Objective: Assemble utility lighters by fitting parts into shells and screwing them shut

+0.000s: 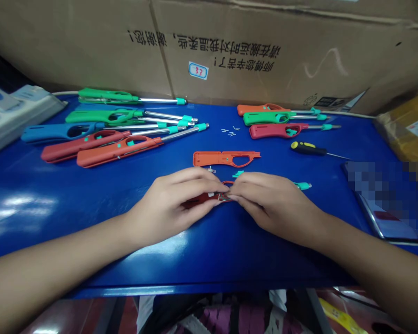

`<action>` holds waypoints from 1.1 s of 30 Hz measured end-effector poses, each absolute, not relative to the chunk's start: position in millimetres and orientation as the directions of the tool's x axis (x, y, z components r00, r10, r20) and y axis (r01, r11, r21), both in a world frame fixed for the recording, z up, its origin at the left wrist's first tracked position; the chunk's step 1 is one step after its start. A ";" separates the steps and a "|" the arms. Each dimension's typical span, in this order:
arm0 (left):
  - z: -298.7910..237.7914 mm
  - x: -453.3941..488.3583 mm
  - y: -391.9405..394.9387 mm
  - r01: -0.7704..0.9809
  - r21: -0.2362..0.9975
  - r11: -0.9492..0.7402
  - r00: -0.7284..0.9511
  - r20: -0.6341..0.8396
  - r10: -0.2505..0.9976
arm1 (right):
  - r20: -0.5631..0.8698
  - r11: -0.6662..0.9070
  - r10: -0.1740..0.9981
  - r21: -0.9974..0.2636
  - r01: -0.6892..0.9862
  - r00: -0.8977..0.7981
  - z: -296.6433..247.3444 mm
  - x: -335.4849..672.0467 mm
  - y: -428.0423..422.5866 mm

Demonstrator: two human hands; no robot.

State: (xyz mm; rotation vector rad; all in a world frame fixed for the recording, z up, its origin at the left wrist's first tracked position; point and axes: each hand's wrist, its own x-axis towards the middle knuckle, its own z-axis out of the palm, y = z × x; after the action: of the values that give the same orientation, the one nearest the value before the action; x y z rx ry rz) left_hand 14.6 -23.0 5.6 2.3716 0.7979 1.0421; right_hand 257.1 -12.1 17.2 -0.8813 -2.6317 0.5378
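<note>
An opened orange gas lighter (195,200) lies between my hands on the blue table, its inner parts partly exposed and partly covered by my fingers. My left hand (177,197) is closed around its handle end, thumb and fingertips meeting near the middle. From the other side my right hand (275,202) pinches at the same middle part; what exactly its fingertips hold is too small to tell. The lighter's green tip (303,186) sticks out beyond my right hand. Just behind lie the loose orange half shell (212,159), a green trigger piece (238,174) and a small pale part (212,170).
Several long lighters (114,150) lie at the left, and three more (278,131) at the back right. Small screws (231,131) are scattered between them. A screwdriver (308,148) and a phone (386,208) lie right. A cardboard box (107,60) walls the back; a power strip (21,109) stands left.
</note>
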 end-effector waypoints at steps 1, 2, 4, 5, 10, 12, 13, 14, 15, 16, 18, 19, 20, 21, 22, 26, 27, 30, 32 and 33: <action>5.5 14.7 -23.0 0.335 0.583 -0.740 0.552 0.515 0.656 | 0.180 0.743 0.623 -0.440 0.504 -0.761 17.1 257.1 -12.0; 5.2 14.6 -22.9 0.337 0.584 -0.738 0.551 0.514 0.658 | 0.186 0.745 0.620 -0.445 0.497 -0.762 17.1 257.0 -12.0; 4.4 14.2 -22.7 0.339 0.586 -0.736 0.551 0.511 0.660 | 0.188 0.737 0.622 -0.469 0.487 -0.760 17.5 256.5 -12.1; 4.0 14.0 -22.5 0.337 0.586 -0.737 0.554 0.510 0.658 | 0.185 0.728 0.626 -0.487 0.483 -0.757 17.9 256.2 -12.2; 3.4 13.1 -22.4 0.345 0.567 -0.748 0.554 0.520 0.650 | 0.167 0.667 0.670 -0.563 0.488 -0.723 18.6 255.2 -12.4; 3.9 12.9 -22.9 0.346 0.570 -0.746 0.554 0.517 0.652 | 0.172 0.660 0.684 -0.561 0.500 -0.709 18.4 255.4 -12.3; 4.2 12.9 -23.2 0.344 0.575 -0.743 0.554 0.514 0.654 | 0.180 0.658 0.690 -0.559 0.505 -0.701 18.3 255.5 -12.3; 4.5 12.8 -23.4 0.341 0.580 -0.740 0.554 0.512 0.656 | 0.189 0.655 0.699 -0.557 0.511 -0.690 18.2 255.6 -12.3; 4.7 12.7 -23.6 0.340 0.584 -0.738 0.553 0.510 0.658 | 0.199 0.652 0.707 -0.555 0.517 -0.678 18.1 255.7 -12.3; 4.9 12.6 -23.7 0.337 0.585 -0.737 0.553 0.511 0.658 | 0.206 0.648 0.714 -0.554 0.522 -0.668 18.2 255.7 -12.4; 5.1 12.4 -23.7 0.335 0.586 -0.738 0.553 0.512 0.657 | 0.211 0.643 0.723 -0.554 0.528 -0.658 18.4 255.5 -12.5; 5.2 12.4 -23.6 0.334 0.585 -0.739 0.554 0.513 0.656 | 0.213 0.643 0.724 -0.554 0.529 -0.656 18.7 255.2 -12.6; 5.3 12.4 -23.4 0.333 0.583 -0.741 0.553 0.515 0.654 | 0.216 0.643 0.724 -0.556 0.527 -0.655 18.9 254.8 -12.6; 5.5 12.5 -23.3 0.332 0.582 -0.742 0.555 0.515 0.653 | 0.221 0.642 0.726 -0.558 0.526 -0.652 19.2 254.2 -12.5; 5.7 12.6 -23.2 0.332 0.579 -0.744 0.557 0.517 0.650 | 0.230 0.639 0.731 -0.560 0.527 -0.643 19.5 253.7 -12.5; 6.6 13.5 -23.7 0.360 0.557 -0.748 0.556 0.516 0.652 | 0.259 0.593 0.783 -0.585 0.553 -0.566 20.0 252.5 -11.6; 6.6 13.5 -24.0 0.369 0.553 -0.747 0.553 0.515 0.655 | 0.254 0.570 0.801 -0.600 0.561 -0.542 19.9 252.8 -11.3; 6.2 13.1 -24.4 0.377 0.552 -0.744 0.551 0.512 0.659 | 0.226 0.504 0.843 -0.650 0.569 -0.489 18.9 254.2 -9.6; 5.7 12.5 -24.4 0.380 0.553 -0.741 0.550 0.509 0.662 | 0.231 0.503 0.844 -0.653 0.566 -0.484 18.2 255.1 -8.1; 5.5 12.3 -24.4 0.383 0.552 -0.741 0.550 0.508 0.663 | 0.245 0.520 0.835 -0.642 0.564 -0.492 18.0 255.3 -7.4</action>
State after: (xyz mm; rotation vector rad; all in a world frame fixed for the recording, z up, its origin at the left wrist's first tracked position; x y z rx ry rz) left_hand 12.3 -24.4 5.5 2.4113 0.8539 1.0217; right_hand 255.3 -7.4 18.0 -1.1363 -2.2254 0.6657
